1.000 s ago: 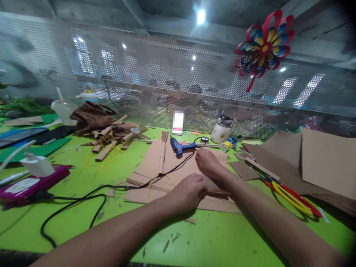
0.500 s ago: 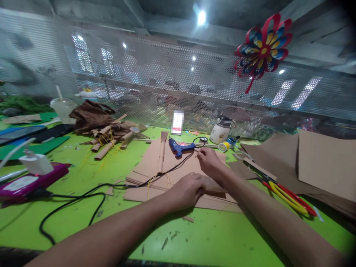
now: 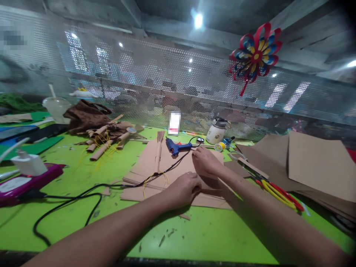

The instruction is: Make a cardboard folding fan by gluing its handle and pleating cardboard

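Note:
My left hand rests low on a stack of brown paper sheets, its fingers closed on the edge of a piece of brown paper. Just beyond it, my right hand is curled shut above that piece; what its fingertips hold is hidden. A blue glue gun lies on the stack, left of the right hand's fingertips, with its black cord running left. Beside the gun lies a small paper broom with a fringed end, and yellow thread is near its lower end.
At the left are a purple power strip, a heap of rolled paper brooms and a cup. A phone, a white bottle and a thread spool stand behind. Scissors and brown card lie right.
My right hand has turned, and its fingers have curled down toward the paper near my left hand. My left hand stays low on the stack. The whole view has shifted slightly.

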The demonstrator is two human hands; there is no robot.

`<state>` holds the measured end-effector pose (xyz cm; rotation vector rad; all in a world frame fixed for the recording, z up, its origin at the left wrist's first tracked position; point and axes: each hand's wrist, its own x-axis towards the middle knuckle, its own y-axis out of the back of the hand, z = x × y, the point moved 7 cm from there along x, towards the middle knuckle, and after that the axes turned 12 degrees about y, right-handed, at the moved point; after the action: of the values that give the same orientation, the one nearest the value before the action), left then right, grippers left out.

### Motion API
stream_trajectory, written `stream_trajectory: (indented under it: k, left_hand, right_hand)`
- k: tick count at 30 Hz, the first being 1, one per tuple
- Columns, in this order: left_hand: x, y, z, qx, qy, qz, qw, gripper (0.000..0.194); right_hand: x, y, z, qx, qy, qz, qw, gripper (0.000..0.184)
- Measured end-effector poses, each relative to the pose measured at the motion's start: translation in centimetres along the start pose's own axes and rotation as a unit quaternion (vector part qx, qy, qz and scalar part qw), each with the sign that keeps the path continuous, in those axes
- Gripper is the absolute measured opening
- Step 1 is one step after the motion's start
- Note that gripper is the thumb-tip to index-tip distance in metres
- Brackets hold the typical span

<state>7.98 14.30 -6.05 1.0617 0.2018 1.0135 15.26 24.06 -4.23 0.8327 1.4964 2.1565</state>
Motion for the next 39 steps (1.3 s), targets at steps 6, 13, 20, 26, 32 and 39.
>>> stream_trajectory:
  k: [6,13,20,26,32,39]
  left_hand:
    - [0.0,-0.1,-0.2,-0.007,0.004,-0.004,1.0,0.011]
    - [0.1,-0.1,-0.4,0.001,0.02,0.002,1.0,0.013]
    - [0.2,-0.1,-0.4,0.01,0.028,-0.001,1.0,0.015]
    - [0.2,-0.3,-0.5,0.02,0.022,0.005,1.0,0.011]
    - [0.1,-0.1,-0.3,0.016,0.02,0.007,1.0,0.012]
    - [0.1,-0.3,-0.5,0.007,0.02,0.012,1.0,0.011]
  right_hand:
    - [0.1,-1.4,-0.3,-0.002,0.003,0.0,1.0,0.015]
    - [-0.1,-2.4,-0.2,0.022,0.026,0.002,0.999,0.018]
    - [-0.2,-2.8,-0.4,0.034,0.039,0.005,0.999,0.024]
    - [-0.7,-1.1,-0.1,0.033,0.006,0.018,0.999,0.023]
    - [-0.4,-0.8,-0.1,0.016,-0.021,0.015,1.0,0.025]
    - [-0.2,-2.4,-0.7,0.007,-0.003,-0.02,1.0,0.026]
